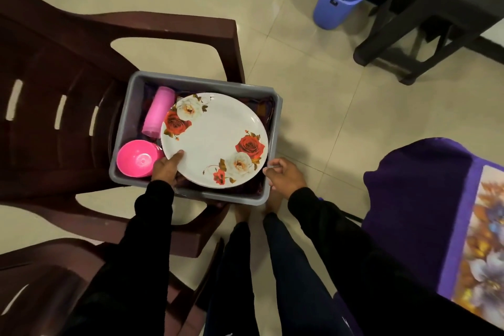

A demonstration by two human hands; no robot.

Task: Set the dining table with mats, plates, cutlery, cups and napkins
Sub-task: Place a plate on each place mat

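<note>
Left hand pinched the near-left rim of the rose-print plate, thumb on top, other fingers hidden beneath. Right hand sat just off the plate's near-right edge, fingers loosely curled, holding nothing. Plate lay tilted in the grey tub on the brown chair, over a pink tumbler and pink bowl. My read: bring the right hand under the far rim, lift level, clear the tub wall, then carry to the clothed table.
</note>
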